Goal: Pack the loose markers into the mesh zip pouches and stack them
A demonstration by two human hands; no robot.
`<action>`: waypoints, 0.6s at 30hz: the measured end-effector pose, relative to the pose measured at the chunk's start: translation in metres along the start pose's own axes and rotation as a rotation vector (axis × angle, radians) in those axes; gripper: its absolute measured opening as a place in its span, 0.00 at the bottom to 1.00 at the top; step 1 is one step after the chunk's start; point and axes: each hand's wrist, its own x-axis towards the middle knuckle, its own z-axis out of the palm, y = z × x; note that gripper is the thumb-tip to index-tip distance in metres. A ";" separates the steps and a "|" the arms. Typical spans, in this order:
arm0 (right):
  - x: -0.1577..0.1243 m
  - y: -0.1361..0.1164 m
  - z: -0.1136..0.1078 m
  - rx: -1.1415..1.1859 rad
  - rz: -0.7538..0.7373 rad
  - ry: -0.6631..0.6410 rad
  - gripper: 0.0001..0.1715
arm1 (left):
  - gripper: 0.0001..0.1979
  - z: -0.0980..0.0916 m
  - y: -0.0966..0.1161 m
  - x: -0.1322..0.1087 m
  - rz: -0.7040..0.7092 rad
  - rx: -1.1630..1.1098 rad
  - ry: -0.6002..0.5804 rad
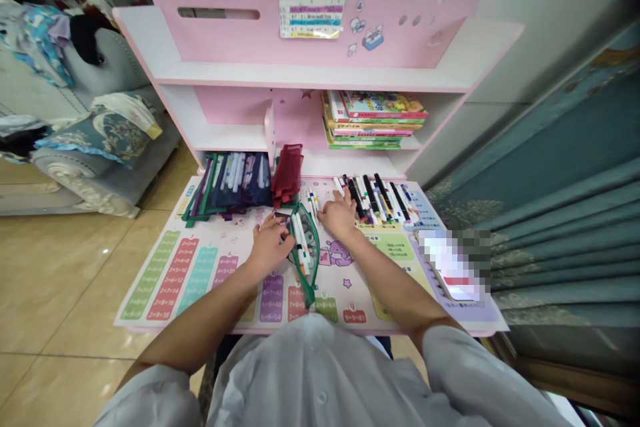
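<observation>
A green mesh pencil pouch [306, 255] lies open on the pink desk [200, 267], with several white markers inside it. My left hand [269, 242] rests at the pouch's left edge, fingers curled on the rim near its opening. My right hand [339, 211] lies just right of the pouch's top, fingers spread and reaching into a row of loose markers [380, 199] laid out on the desk. Whether a marker is gripped between those fingertips cannot be made out.
Filled dark pouches [233, 183] and a red mesh pouch [289, 172] lie at the desk's back left. Stacked books [373, 119] fill the lower shelf. A blurred flat item [453, 263] lies at the right. A sofa [75, 133] stands left, a curtain [560, 213] right.
</observation>
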 end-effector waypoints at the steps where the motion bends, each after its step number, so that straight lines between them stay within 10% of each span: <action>1: 0.001 0.001 0.004 -0.017 -0.004 -0.016 0.17 | 0.07 0.000 0.000 0.000 -0.001 0.002 0.000; 10: 0.001 0.002 0.001 -0.066 -0.019 -0.061 0.25 | 0.07 0.000 -0.001 0.001 0.009 0.014 0.010; 18: -0.026 -0.011 -0.055 0.116 -0.077 0.046 0.14 | 0.07 0.000 0.000 0.000 0.018 0.014 0.015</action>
